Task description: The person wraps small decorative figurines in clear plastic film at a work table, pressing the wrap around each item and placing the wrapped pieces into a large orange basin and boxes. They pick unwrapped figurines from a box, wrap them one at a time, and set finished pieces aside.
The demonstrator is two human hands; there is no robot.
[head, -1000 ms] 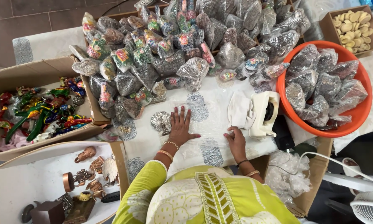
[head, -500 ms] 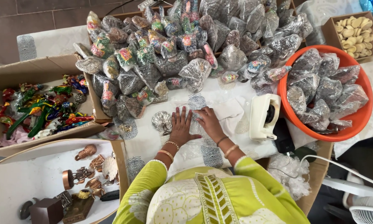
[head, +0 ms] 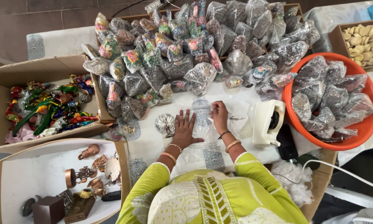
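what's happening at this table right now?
A person in a green top works at a white cloth-covered table. The left hand lies flat on a clear plastic bag, while the right hand pinches its upper edge. A small silver ornament sits just left of the left hand. Bagged pieces are heaped behind and fill an orange tub; a white tape dispenser stands to the right.

Your left hand (head: 184, 132) lies flat on a clear plastic bag (head: 203, 132) on the table. Your right hand (head: 219, 117) pinches its top edge, beside a silver ornament (head: 165, 123).
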